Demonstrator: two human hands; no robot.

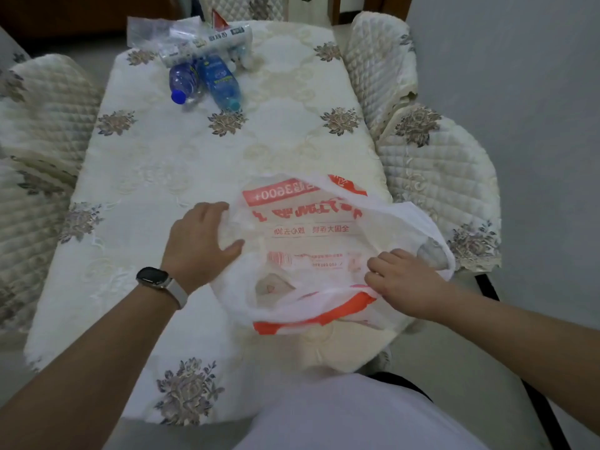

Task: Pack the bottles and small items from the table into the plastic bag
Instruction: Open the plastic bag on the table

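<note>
Across the long bench (162, 177) lies a cream quilted cloth stitched with grey-brown flower motifs. Chairs (431, 164) in matching quilted covers stand along both sides, and a plain grey wall (519, 76) closes the right.

At the near end, slightly right of centre, the plastic bag (311, 241) lies with its mouth pulled wide. It is thin white film with orange-red print and an orange band along the near rim. Through the film the print reads reversed: "3600+" in a red box, lines of Chinese characters below it, and a small barcode lower down.

The left grip (201, 241), with a smartwatch (154, 277) on its wrist, holds the bag's left rim, fingers curled over the edge and thumb spread. The right grip (402, 280) pinches the near rim on the right side.

At the far end, well apart from the bag, two clear bottles lie side by side. One blue-capped bottle (181, 82) points its cap this way, and a blue-labelled bottle (220, 82) lies just beside it. Behind them, touching, sits a heap of clear packets (191, 37) with printing too small to read.
</note>
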